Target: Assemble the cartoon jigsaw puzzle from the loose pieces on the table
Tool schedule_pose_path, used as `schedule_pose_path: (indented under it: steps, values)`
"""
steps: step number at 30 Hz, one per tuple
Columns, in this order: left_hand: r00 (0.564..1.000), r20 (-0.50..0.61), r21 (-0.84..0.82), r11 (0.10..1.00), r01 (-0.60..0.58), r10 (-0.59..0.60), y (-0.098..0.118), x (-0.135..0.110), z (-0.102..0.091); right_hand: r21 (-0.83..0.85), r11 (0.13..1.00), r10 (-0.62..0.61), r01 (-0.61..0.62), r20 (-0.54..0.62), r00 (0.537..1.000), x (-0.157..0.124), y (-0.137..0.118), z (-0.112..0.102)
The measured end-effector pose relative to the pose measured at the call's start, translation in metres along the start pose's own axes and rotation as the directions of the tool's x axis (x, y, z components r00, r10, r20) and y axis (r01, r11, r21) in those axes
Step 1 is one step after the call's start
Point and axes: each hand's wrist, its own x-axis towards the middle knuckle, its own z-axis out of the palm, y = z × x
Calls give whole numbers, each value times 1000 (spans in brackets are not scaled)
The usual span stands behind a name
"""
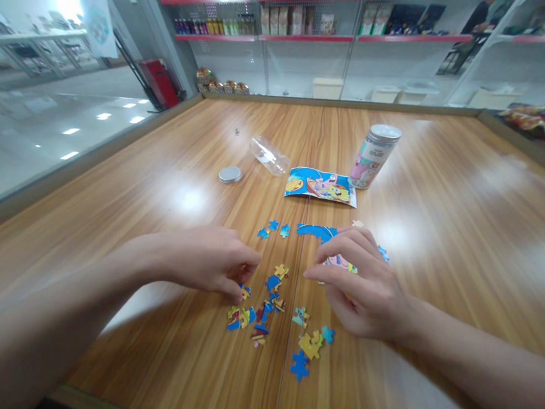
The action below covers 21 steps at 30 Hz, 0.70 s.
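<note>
My left hand [209,259] is low over the table at the left of the loose jigsaw pieces, fingers curled and thumb apart from them. Its thumb tip is at a yellow and blue jigsaw piece [245,291]; I cannot tell whether it touches. Beside it lie a yellow-green and blue cluster [242,318] and a heap of blue, yellow and brown pieces [270,302]. My right hand [364,284], loosely bent with fingers apart, hovers by the partly joined puzzle [315,230] and hides part of it. Nothing shows in its grasp. Nearer me are a yellow piece [310,344] and a blue piece [300,365].
Behind the puzzle lies a cartoon picture sheet [322,187], with a printed can [375,156] standing at its right. A clear plastic jar [270,156] on its side and a silver lid [230,175] are farther left. Several blue pieces [273,225] lie left of the puzzle.
</note>
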Motion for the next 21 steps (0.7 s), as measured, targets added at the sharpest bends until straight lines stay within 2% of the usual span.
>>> schedule_pose_path:
  steps: [7, 14, 21]
  values:
    - [985, -14, -31, 985, -173, 172, 18, 1, 1, 13, 1000, 2, -2, -11, 1000, 0, 0, -1]
    - [990, -11, -24, 990, -138, 137, 19, 1, 2, 21, 1000, 0, 1, -37, 999, -1, 2, 0]
    - [985, -33, -23, 985, -170, 170, 15, 4, 9, 22, 1000, 2, -1, -33, 999, 0, 1, 1]
